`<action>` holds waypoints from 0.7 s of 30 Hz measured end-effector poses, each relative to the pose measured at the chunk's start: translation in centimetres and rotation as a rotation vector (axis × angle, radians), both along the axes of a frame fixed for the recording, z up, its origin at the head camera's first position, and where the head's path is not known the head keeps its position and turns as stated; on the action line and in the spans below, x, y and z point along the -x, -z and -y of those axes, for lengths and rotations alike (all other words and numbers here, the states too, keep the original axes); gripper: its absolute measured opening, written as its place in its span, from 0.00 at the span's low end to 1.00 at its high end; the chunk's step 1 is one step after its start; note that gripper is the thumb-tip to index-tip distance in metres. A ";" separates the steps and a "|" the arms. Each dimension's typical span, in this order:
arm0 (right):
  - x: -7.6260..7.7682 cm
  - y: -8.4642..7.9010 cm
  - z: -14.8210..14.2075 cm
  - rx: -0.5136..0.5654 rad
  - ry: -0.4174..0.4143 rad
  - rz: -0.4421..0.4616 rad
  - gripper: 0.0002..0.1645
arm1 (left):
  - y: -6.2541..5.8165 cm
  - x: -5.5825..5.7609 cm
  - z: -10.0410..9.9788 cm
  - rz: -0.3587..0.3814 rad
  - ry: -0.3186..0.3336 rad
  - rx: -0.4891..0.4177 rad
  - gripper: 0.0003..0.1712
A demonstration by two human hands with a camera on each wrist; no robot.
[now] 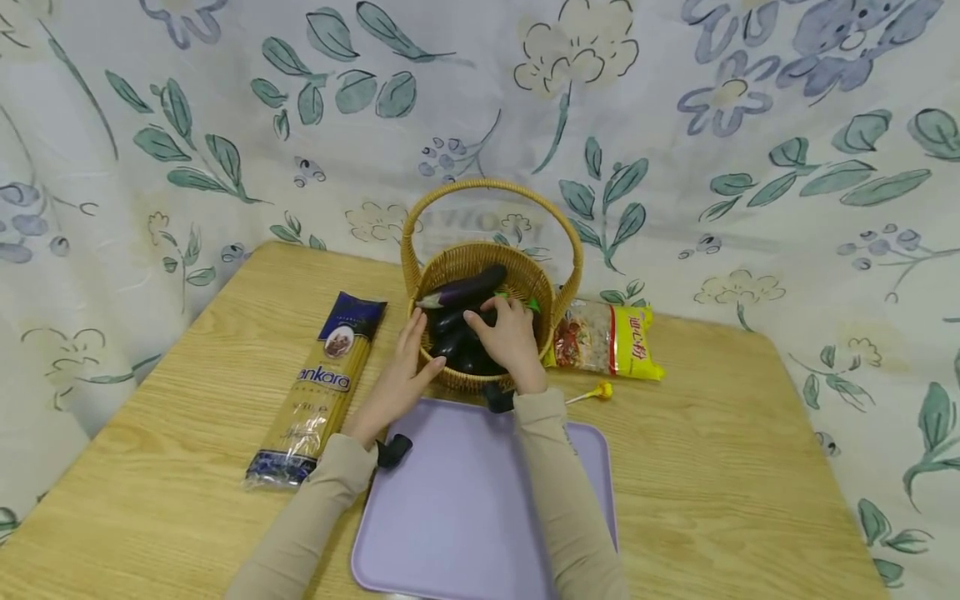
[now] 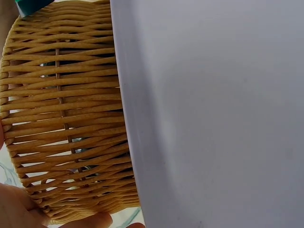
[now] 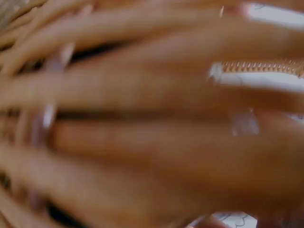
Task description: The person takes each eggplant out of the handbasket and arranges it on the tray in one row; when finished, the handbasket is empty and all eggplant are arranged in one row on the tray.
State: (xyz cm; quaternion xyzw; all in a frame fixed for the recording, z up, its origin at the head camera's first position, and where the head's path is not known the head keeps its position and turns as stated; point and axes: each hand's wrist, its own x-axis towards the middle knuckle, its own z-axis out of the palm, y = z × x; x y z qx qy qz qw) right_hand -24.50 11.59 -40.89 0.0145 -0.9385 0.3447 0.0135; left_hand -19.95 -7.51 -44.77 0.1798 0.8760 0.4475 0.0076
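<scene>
Round tan wicker basket [image 1: 465,258] with a tall arched handle [image 1: 487,183]; one item. Location: on the pale wood-grain table [image 1: 712,467], just beyond the lilac rectangular tray [image 1: 457,500]. Contents: glossy dark-purple eggplants [image 1: 472,287], the topmost long, pale at one end. Handling, as judged: basket stiff with slight spring, light in itself, weighted by its load; eggplants firm, smooth, likely slippery, easily bruised. Hold: handle at the crown of its arch, a palm steadying the wall; eggplants round the thick middle or by the stem end. Hands: left hand [image 1: 397,375] with fingers extended against the left rim; right hand [image 1: 512,340] over the eggplants, fingers bent; from where I stand, cannot tell whether it grips one.
</scene>
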 end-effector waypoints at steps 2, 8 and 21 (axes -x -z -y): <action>-0.2 0.0 0.0 0.036 0.011 -0.015 0.25 | -0.1 0.0 -0.1 0.004 0.002 -0.001 0.45; -0.7 -0.5 0.0 0.098 0.016 -0.028 0.16 | 0.0 -0.1 0.1 -0.006 0.001 -0.010 0.45; -1.1 0.0 -0.5 0.056 -0.022 0.028 0.25 | -0.4 0.6 0.9 0.041 0.014 0.004 0.43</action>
